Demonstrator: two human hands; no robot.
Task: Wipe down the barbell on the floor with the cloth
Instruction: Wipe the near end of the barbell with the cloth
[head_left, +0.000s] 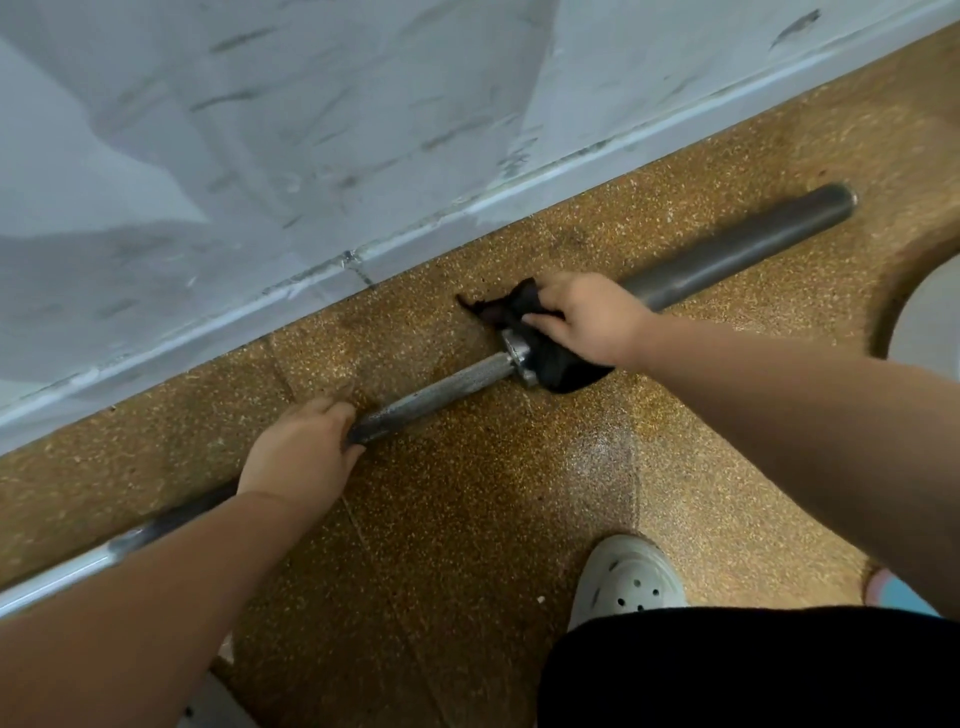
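The right hand has its fingers curled over a black cloth, holding it down around the barbell just where the thick sleeve meets the collar. One ragged corner of the cloth sticks out on the far side. The left hand is wrapped around the knurled shaft, a little way along from the collar. The barbell lies flat on the speckled brown floor. It runs diagonally, near the white marbled wall and its skirting and roughly parallel to them. A white clog stands on the floor on the near side of the bar, under the right forearm.
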